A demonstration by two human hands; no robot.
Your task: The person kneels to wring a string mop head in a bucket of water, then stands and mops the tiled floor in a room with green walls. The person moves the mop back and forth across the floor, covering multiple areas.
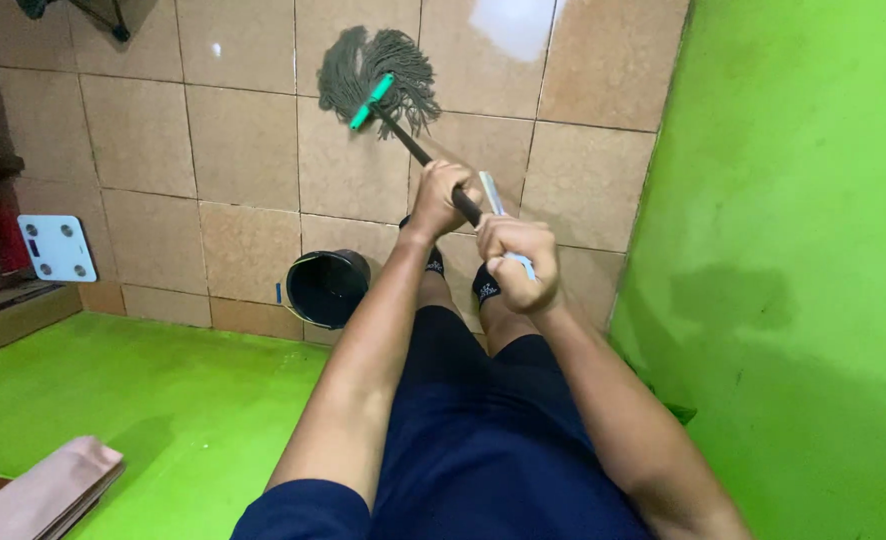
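— Head view, far left first: what there?

— White bathroom scale (56, 247) flat on the tan tiled floor (243, 150), left edge of the frame. Folded pinkish cloth (48, 490) in the lower left corner, against a bright green surface.

— And toward the middle?

— Black bucket (327, 288), mouth open to the camera, on the tiles just left of the legs. Dark shorts and black socks below the arms, lower centre.

— Left hand?

— Left hand (439, 198) closed tight around the black mop handle (433, 165), a little above centre, fingers wrapped fully round the shaft.

— The mop itself?

— Grey string mop head (378, 75) spread on the tiles at top centre, held by a green clamp (372, 102). Handle slanting down and right from the clamp into both fists.

— Right hand?

— Right hand (518, 262) just right of centre, lower on the same handle, fist shut around its pale end. Near the left hand, slightly apart.

— Far right?

— Bright green wall (793, 250) over the whole right side, darker patches in the paint.
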